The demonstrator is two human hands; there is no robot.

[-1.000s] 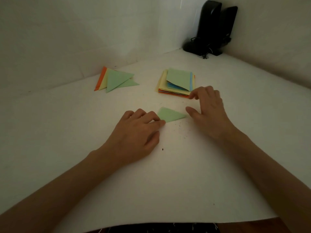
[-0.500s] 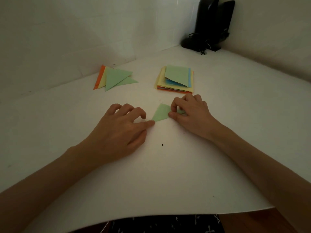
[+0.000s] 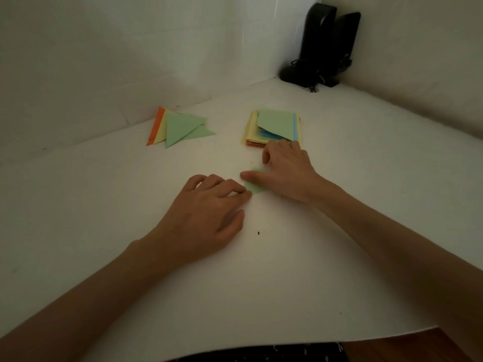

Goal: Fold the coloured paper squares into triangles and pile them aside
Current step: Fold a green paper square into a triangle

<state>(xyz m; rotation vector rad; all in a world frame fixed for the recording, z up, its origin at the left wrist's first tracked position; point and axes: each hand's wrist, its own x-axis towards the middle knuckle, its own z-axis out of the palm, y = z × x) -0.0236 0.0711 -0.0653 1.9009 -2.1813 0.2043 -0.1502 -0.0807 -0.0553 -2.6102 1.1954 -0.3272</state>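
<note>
A small green folded triangle (image 3: 254,188) lies on the white table (image 3: 339,205), mostly hidden under my right hand (image 3: 287,173). That hand lies over it with the thumb stretched left along the paper and the fingers spread toward the stack. My left hand (image 3: 209,212) rests on the table, its index fingertip touching the triangle's left corner. The stack of coloured paper squares (image 3: 274,126), green on top, sits just beyond my right hand. A pile of folded triangles (image 3: 180,128), green, yellow and orange, lies at the back left.
Two black speakers (image 3: 321,45) with cables stand in the far right corner against the white walls. The table's front edge curves across the bottom of the view, with dark patterned cloth and wood floor below it.
My right hand has gone from pinching the green triangle to lying flat over it, thumb slid left, so most of the paper is covered. The left hand has barely moved.
</note>
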